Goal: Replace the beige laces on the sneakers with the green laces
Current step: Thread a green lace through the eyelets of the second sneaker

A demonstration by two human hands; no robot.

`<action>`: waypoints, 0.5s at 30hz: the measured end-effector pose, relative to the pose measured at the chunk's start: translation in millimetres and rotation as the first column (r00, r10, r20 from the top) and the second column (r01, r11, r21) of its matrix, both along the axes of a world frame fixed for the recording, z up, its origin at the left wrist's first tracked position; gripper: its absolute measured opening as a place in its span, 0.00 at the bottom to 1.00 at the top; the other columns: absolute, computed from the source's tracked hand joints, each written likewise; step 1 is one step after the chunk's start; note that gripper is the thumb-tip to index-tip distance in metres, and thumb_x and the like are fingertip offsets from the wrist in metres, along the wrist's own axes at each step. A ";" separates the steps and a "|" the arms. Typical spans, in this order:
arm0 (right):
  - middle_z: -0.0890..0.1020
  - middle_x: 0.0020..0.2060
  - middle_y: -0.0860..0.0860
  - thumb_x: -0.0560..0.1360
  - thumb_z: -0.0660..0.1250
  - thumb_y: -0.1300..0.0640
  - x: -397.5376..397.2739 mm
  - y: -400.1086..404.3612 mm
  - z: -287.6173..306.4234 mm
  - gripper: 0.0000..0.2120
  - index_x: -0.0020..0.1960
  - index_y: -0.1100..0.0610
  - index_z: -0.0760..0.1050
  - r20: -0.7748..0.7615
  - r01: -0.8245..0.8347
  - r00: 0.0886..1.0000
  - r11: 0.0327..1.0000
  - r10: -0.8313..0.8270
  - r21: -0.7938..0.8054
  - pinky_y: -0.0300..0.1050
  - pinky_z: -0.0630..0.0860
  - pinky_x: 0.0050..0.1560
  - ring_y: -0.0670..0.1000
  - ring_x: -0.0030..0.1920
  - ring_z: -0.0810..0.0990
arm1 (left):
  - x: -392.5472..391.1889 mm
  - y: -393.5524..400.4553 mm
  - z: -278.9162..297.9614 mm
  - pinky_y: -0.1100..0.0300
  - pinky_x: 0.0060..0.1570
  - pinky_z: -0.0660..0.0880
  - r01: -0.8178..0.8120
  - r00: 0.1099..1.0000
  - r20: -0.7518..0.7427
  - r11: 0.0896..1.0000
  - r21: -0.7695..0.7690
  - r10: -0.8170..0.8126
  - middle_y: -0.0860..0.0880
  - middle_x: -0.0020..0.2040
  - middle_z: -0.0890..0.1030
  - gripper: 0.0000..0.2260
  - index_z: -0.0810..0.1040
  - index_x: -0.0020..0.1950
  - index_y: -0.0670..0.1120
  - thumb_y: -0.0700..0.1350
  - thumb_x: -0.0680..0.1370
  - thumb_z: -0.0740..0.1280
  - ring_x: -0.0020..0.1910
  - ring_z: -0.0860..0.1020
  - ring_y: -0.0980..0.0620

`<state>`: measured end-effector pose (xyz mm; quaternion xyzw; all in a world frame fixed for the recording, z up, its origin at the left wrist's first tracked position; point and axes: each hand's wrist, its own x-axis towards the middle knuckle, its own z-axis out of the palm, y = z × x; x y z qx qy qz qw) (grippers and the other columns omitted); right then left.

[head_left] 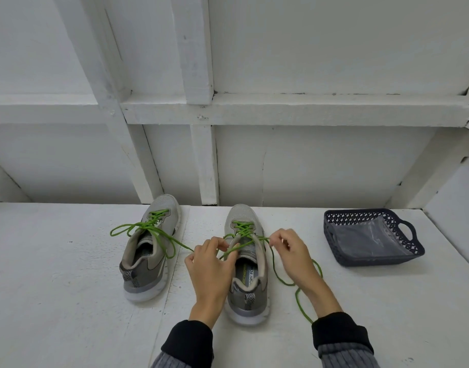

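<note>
On the white bench (68, 288), both hands are pinching the green lace (274, 264) over the right sneaker (248, 293): left hand (210, 264) and right hand (294, 254); the left sneaker (148, 251) is sitting just beside, already laced green.

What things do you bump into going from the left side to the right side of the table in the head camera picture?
Left sneaker with tied green lace → left hand → right sneaker → right hand → dark basket.
</note>
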<state>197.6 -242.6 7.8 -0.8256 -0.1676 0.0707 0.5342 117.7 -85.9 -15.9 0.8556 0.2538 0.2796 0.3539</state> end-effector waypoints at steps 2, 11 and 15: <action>0.80 0.42 0.51 0.83 0.56 0.57 0.5 -0.8 15.4 0.14 0.39 0.54 0.71 -0.117 0.066 0.993 0.957 -0.034 0.282 0.38 0.72 0.49 0.44 0.44 0.77 | 0.8 0.6 -1.2 0.56 0.52 0.60 0.031 0.999 0.026 0.999 -0.009 -0.030 0.62 0.41 0.77 0.08 0.74 0.43 0.58 0.51 0.73 0.73 0.45 0.74 0.59; 0.77 0.32 0.44 0.77 0.64 0.42 6.5 -26.7 6.4 0.07 0.48 0.43 0.77 -0.015 -0.090 0.996 0.965 0.089 -0.246 0.43 0.70 0.35 0.44 0.32 0.72 | 3.9 -0.3 -5.8 0.56 0.54 0.59 -0.012 0.999 0.036 0.998 -0.057 0.015 0.60 0.49 0.75 0.09 0.76 0.48 0.57 0.52 0.72 0.74 0.53 0.69 0.55; 0.81 0.32 0.43 0.79 0.65 0.53 -3.0 -20.5 11.7 0.10 0.40 0.54 0.79 -0.072 -0.109 0.992 0.990 0.103 -0.086 0.39 0.70 0.39 0.40 0.33 0.76 | 4.6 2.4 -5.2 0.52 0.59 0.66 -0.069 0.995 -0.076 0.986 -0.151 0.058 0.58 0.56 0.74 0.21 0.74 0.61 0.53 0.56 0.71 0.73 0.58 0.70 0.53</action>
